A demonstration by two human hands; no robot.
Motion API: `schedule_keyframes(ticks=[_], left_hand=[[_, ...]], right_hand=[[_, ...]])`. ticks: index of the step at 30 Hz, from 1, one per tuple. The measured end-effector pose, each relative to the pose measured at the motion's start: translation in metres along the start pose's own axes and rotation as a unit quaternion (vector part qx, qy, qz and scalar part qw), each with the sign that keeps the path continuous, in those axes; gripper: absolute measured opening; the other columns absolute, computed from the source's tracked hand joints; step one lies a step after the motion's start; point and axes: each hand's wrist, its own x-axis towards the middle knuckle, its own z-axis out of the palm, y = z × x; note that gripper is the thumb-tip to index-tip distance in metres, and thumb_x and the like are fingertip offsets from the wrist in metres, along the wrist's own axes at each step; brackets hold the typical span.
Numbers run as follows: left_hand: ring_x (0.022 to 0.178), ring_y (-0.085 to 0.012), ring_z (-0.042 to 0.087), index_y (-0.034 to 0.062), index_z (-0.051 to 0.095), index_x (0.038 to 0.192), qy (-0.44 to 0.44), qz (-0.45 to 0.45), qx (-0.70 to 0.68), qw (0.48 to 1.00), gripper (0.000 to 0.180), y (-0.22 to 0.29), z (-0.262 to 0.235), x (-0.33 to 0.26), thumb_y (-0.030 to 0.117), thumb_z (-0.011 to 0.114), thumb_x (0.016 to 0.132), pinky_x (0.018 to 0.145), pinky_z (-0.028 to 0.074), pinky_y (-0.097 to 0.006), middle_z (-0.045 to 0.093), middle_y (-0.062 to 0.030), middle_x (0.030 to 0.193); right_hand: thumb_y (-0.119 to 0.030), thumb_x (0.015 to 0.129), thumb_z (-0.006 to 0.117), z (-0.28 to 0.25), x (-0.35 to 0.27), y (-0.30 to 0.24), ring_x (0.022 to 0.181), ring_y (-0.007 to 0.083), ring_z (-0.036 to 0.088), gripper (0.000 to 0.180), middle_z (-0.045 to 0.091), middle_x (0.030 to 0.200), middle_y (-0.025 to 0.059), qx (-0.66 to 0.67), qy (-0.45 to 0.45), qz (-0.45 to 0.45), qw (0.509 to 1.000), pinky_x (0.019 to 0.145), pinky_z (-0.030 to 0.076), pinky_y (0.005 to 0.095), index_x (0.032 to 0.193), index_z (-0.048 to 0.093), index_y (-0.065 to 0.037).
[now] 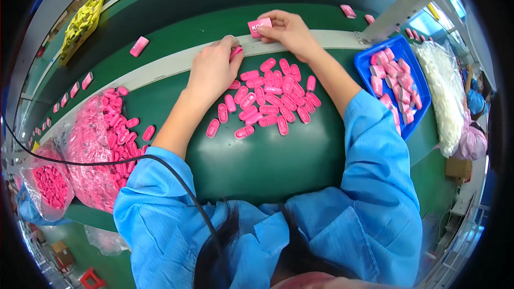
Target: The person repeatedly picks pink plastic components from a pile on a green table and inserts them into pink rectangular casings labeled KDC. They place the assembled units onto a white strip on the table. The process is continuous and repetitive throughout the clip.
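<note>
My left hand (212,67) is at the far edge of the green work surface, its fingers closed round a small pink oval piece (236,52) that mostly hides behind them. To its right, my right hand (288,33) pinches a small pink printed sleeve-like block (259,27) between thumb and fingers, just above the pale rail. Whether that block is hollow or filled, I cannot tell. Below both hands lies a loose spread of pink oval pieces (272,96), each with a slot-like hollow on its face.
A blue tray (363,64) on the right holds several pink-and-white blocks, beside a bag of white pieces (441,96). On the left, a plastic bag (88,144) spills pink pieces. Beyond the rail (155,72), blocks lie on a green belt (176,35). A black cable (101,164) crosses my left arm.
</note>
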Motion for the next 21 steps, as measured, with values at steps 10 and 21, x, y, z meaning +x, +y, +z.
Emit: schedule_keyframes(ticks=[10,21], left_hand=[[0.088,-0.0173,0.066,0.0009,0.052,0.128,0.082,-0.185,-0.527,0.825,0.036,-0.016,0.023,0.015,0.008,0.056,0.093,0.082,0.054,-0.027,0.065,-0.0144,0.110],[0.095,-0.0145,0.063,0.0009,0.060,0.116,-0.013,-0.185,-0.521,0.833,0.029,-0.011,0.018,0.043,0.013,0.062,0.090,0.087,0.050,-0.026,0.066,-0.0081,0.108]], right_hand=[[-0.014,0.090,0.064,-0.002,-0.002,0.009,0.074,0.0104,0.063,0.027,0.066,0.089,0.0058,0.147,0.001,0.006,0.989,0.069,0.052,0.0223,0.111,0.058,0.001],[-0.010,0.087,0.067,-0.016,-0.005,0.001,0.086,0.0155,0.065,0.030,0.066,0.100,0.0104,0.097,0.009,-0.023,0.995,0.079,0.053,0.0250,0.113,0.057,0.002]])
